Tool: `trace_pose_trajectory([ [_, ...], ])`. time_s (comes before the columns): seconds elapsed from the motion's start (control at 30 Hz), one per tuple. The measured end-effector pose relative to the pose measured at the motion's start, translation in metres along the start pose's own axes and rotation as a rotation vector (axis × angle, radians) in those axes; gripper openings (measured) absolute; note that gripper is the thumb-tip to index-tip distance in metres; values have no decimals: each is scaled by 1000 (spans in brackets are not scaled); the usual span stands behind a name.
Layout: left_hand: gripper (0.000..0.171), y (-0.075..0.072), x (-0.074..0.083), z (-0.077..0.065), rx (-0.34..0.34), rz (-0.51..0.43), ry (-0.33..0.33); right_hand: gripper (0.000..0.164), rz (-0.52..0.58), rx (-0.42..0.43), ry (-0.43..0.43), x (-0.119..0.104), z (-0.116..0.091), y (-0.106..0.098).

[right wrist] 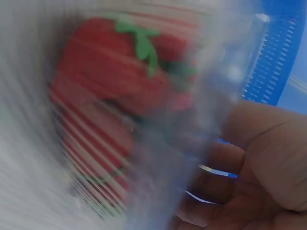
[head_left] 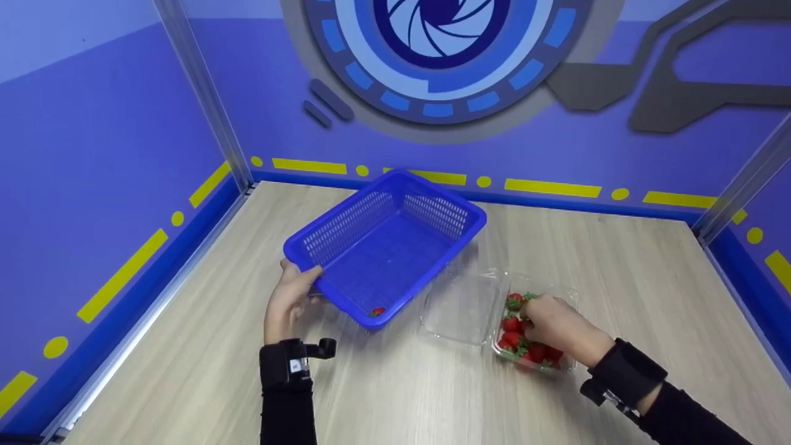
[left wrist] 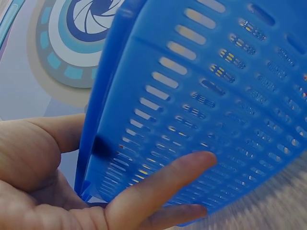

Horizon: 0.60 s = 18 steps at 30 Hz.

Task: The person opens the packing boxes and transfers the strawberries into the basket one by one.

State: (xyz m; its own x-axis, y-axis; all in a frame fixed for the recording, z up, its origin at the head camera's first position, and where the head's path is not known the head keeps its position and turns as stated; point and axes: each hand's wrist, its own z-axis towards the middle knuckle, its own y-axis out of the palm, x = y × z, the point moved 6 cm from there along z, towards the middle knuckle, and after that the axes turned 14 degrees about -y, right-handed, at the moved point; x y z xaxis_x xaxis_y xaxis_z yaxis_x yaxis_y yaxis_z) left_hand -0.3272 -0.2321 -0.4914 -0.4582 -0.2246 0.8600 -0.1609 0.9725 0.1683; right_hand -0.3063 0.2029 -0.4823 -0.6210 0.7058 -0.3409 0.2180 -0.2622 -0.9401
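The left hand grips the near-left corner of the blue basket, thumb on the rim and fingers curled under its slotted wall, tipping that side up off the bench. One strawberry lies in the basket's near corner. Right of the basket sits an open clear punnet holding strawberries. The right hand reaches into it, fingers curled down among the fruit; whether they grip one, I cannot tell.
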Motion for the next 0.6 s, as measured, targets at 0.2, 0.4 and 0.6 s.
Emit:
trace_pose_trajectory([
  [0.2, 99, -1, 0, -1, -3, -2, -12, 26, -28, -45, 4, -5, 3, 6],
  [0.4, 100, 0, 0, -1, -13, -6, 0, 28, -70, -48, -27, -7, 6, 8],
  [0.6, 104, 2, 0, -1, -7, -3, -4, 31, -27, -30, -10, -3, 4, 7],
])
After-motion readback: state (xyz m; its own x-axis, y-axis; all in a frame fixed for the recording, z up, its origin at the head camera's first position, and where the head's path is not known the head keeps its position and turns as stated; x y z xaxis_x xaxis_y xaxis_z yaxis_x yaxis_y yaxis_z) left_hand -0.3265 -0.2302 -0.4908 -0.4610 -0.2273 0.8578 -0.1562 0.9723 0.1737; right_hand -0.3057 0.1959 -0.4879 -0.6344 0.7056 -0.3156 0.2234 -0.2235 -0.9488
